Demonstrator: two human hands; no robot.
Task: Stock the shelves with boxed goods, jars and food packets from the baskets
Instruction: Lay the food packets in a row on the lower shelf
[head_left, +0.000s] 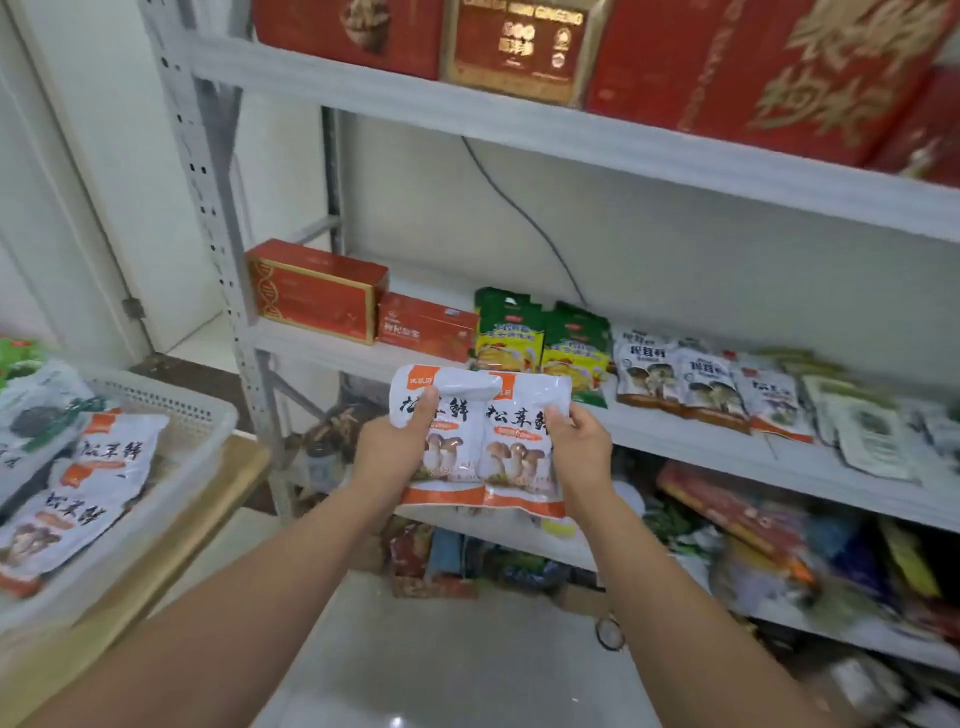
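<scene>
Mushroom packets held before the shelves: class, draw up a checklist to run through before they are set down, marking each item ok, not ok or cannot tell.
1. Left grip holds the left packet, thumb on its face: ok.
2. Right grip holds the right packet by its edge: ok.
3. Both labels upright, facing the person: ok.
4. Left packet's top flat: not ok, it folds over.
5. Room for both on the middle shelf: cannot tell, the held packets hide part of it.
</scene>
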